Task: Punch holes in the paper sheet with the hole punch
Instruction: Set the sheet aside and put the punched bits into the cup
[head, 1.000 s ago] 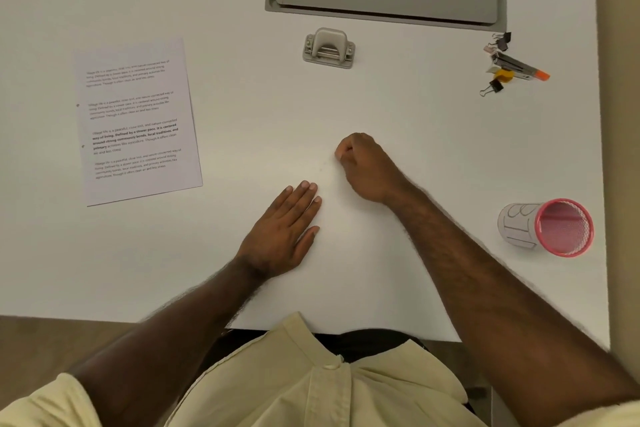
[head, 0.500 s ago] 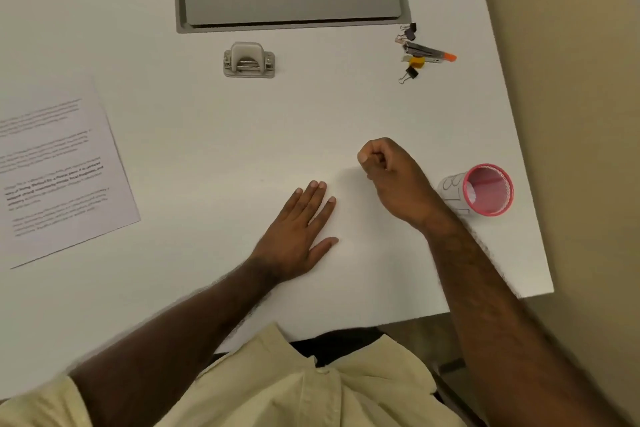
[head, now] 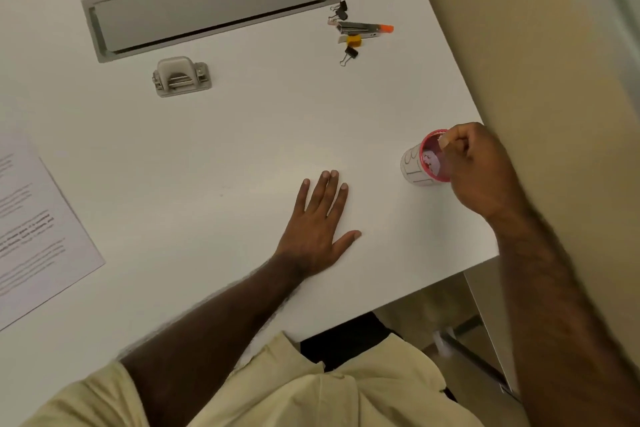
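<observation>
the left hand lay flat at frame centre, fingers spread and empty. the right hand, fingertips pinched together over the pink cup at right; what they pinched was too small to tell. the hole punch sat upper left, long axis across the frame; the paper sheet lay at the left edge, both nearer the left hand.

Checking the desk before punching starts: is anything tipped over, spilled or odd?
The pink cup lies on its side near the desk's right edge, its mouth at the right hand. Nothing looks spilled. The hole punch and paper sit untouched.
</observation>
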Demonstrator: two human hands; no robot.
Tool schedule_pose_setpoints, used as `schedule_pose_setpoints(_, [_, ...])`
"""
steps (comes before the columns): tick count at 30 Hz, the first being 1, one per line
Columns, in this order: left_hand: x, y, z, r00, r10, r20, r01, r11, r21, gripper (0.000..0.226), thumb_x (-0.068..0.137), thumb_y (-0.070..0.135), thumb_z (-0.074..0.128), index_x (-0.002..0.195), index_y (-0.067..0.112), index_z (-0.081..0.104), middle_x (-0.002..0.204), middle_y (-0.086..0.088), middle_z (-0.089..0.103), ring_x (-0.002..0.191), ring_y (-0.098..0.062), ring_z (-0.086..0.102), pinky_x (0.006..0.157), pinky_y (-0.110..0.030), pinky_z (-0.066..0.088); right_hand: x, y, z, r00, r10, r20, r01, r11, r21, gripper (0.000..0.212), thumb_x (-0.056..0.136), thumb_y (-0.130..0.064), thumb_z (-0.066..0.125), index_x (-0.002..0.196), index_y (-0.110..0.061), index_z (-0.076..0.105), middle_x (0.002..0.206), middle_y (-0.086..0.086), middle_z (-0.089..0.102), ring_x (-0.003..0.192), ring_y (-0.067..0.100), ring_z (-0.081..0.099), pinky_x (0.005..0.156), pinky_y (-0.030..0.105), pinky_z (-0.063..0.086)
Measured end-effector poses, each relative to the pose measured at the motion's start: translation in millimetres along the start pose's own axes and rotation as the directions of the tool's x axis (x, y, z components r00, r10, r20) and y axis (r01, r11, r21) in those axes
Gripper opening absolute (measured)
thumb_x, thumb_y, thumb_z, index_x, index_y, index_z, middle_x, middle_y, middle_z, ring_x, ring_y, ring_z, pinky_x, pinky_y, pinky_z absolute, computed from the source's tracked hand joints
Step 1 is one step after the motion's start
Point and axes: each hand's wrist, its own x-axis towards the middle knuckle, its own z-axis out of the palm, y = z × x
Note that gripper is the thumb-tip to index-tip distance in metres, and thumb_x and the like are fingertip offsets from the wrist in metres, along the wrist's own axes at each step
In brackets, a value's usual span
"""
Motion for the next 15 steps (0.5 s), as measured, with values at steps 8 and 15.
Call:
schedule_pose_setpoints(8, [0,1,2,1.0,0.006,-0.026,-0.006,1.0,0.011,0.087,0.108,0.068,0.024,0.171,0.012,0.001,0.179,-0.012,-0.009,0.167,-0.028,-0.009,0.133,-0.058,0.007,-3,27,-13,0.994,-0.008,-0.105,-0.005,0.991,-0.13,0.015,0.103,-0.013,0.06,0.102,-0.007,0.074,0.113,0.015,0.068,0.096,0.017,0.057,0.085,0.024,0.04])
schedule_pose_setpoints(15, [-1,1,2,1.0,-0.001,-0.031,0.001,1.0,0.015,0.087,0.108,0.068,0.025,0.171,0.014,-0.001,0.179,-0.011,-0.011,0.167,-0.027,-0.01,0.133,-0.059,0.01,-6,25,-17,0.975,-0.022,-0.222,-0.012,0.989,-0.15,0.008,0.091,-0.023,0.079,0.089,-0.016,0.076,0.093,0.003,0.073,0.085,0.016,0.062,0.08,0.035,0.054])
